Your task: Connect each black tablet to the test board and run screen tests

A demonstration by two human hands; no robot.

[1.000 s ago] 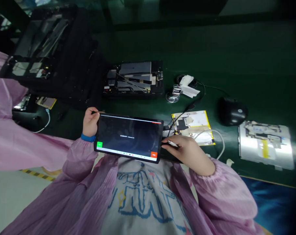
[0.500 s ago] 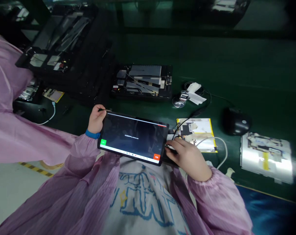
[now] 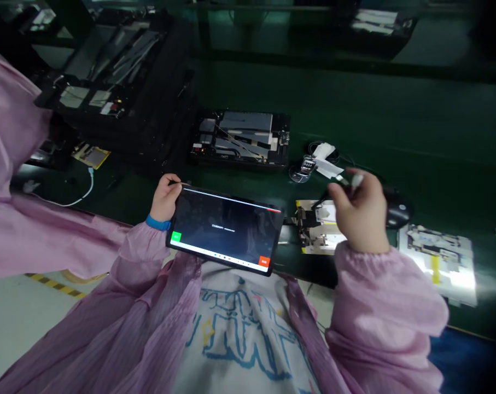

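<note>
My left hand (image 3: 165,198) grips the upper left corner of a tablet panel (image 3: 225,229), thumb on the front. The panel's lit screen is dark, with a green box at lower left and a red box at lower right. Away from its right edge, my right hand (image 3: 363,213) is raised and closed on a cable plug (image 3: 356,181); the plug's white end shows between the fingers, and a metal tip points to the left. Below the hand lies an opened circuit assembly with yellow edges (image 3: 319,230), partly hidden by the hand.
An opened tablet (image 3: 239,137) lies behind the panel, and a tall stack of opened tablets (image 3: 120,82) stands at left. A small metal device with white tape (image 3: 303,168), a black mouse-like object (image 3: 400,207) and a silver assembly (image 3: 440,262) lie right. Another person's sleeve (image 3: 10,126) reaches in at left.
My right hand has moved from the panel's right edge up and to the right, carrying the cable plug. The on-screen text has changed. My left hand keeps its hold.
</note>
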